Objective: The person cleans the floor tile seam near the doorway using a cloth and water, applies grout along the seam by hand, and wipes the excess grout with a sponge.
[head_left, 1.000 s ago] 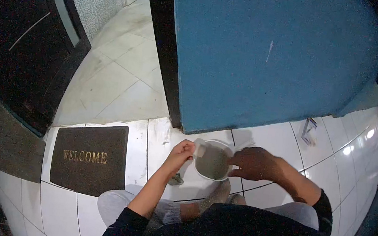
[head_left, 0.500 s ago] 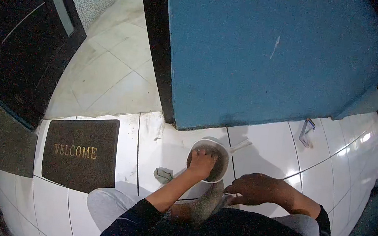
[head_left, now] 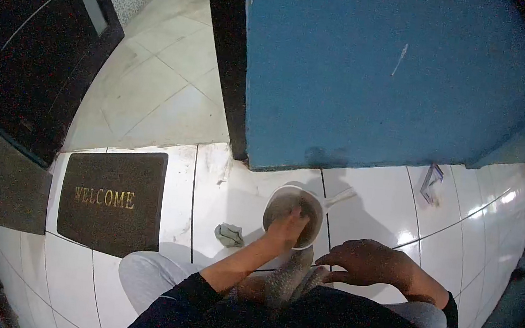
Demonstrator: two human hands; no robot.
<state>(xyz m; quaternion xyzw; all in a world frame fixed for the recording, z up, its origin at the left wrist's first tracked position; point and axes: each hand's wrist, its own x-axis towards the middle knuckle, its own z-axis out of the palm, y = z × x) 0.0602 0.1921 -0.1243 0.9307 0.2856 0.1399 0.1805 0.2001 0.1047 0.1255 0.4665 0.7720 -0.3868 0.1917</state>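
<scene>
A white round container with a handle at its upper right stands on the tiled floor and has murky contents. My left hand reaches down into it, and its fingertips are hidden or blurred inside. My right hand hovers to the lower right of the container, fingers apart and holding nothing. A crumpled grey-green cloth lies on the tiles left of the container.
A dark WELCOME mat lies at the left, below an open doorway. The blue wall rises behind the container. A small flat item rests near the wall's base at the right. My legs are crossed at the bottom.
My left hand has moved from the container's left rim into it, and the pale piece it held is out of sight. My right hand has left the container's right side and come down closer to me.
</scene>
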